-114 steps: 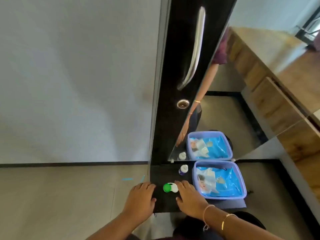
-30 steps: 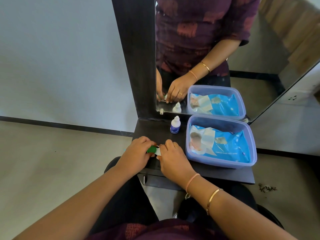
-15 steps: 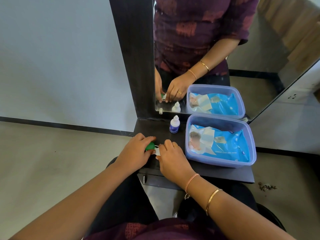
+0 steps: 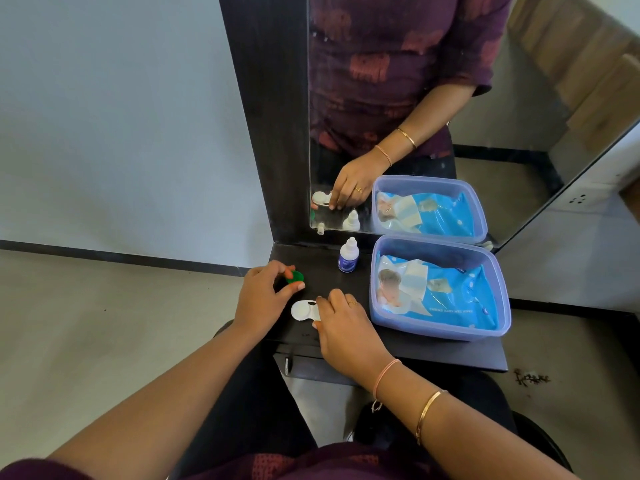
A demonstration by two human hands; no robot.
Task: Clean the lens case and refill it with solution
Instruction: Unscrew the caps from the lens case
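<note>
A white lens case (image 4: pixel 304 310) lies on the dark shelf (image 4: pixel 433 351), its left well uncovered. My left hand (image 4: pixel 263 299) pinches the green cap (image 4: pixel 295 277) between thumb and fingers, a little up and left of the case. On the case's right half rests my right hand (image 4: pixel 343 327), whose fingers hold it down and hide that side. A small white solution bottle (image 4: pixel 348 256) with a blue label stands upright behind the case, near the mirror.
A clear blue-tinted plastic tub (image 4: pixel 498 327) holding a blue pack of wet wipes (image 4: pixel 446 296) fills the shelf's right part. A dark-framed mirror (image 4: pixel 398 109) rises directly behind the shelf. The floor drops away left of the shelf edge.
My left hand has taken the green cap off the case and carried it up and to the left. The white left well now shows. My right hand stays on the case.
</note>
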